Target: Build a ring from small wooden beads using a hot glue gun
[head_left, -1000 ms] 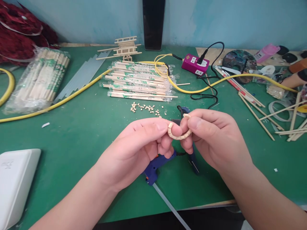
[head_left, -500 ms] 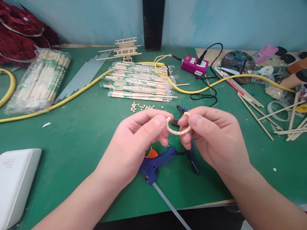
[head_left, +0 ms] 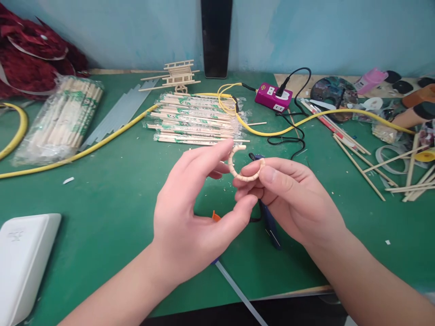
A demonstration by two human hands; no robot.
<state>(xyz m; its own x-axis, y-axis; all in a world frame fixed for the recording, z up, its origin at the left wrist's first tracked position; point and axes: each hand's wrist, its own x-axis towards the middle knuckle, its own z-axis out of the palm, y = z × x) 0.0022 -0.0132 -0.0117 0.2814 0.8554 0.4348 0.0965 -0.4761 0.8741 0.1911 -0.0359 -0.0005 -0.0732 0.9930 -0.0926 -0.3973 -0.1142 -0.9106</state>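
Between thumb and fingers, my right hand (head_left: 288, 194) pinches one end of a curved wooden ring piece (head_left: 234, 170), built of short pale segments, with a gap at its upper right. Around its left side my left hand (head_left: 193, 208) is spread, thumb and forefinger wide apart; a fingertip is close to the ring, and I cannot tell if it touches. Below the hands lies a glue gun, mostly hidden, with its orange part (head_left: 215, 217) and a clear glue stick (head_left: 241, 294) showing. A dark blue tool (head_left: 272, 228) lies under my right hand.
Wrapped chopsticks (head_left: 197, 120) and a small wooden cart model (head_left: 180, 74) lie at the back. A purple power strip (head_left: 273, 96) and yellow cable (head_left: 306, 122) cross the green table. Loose sticks (head_left: 360, 170) are at right, a white box (head_left: 27, 262) at left.
My left hand has let go of its end of the ring piece and opened wide. The ring has turned and moved slightly left and up, still in my right hand.
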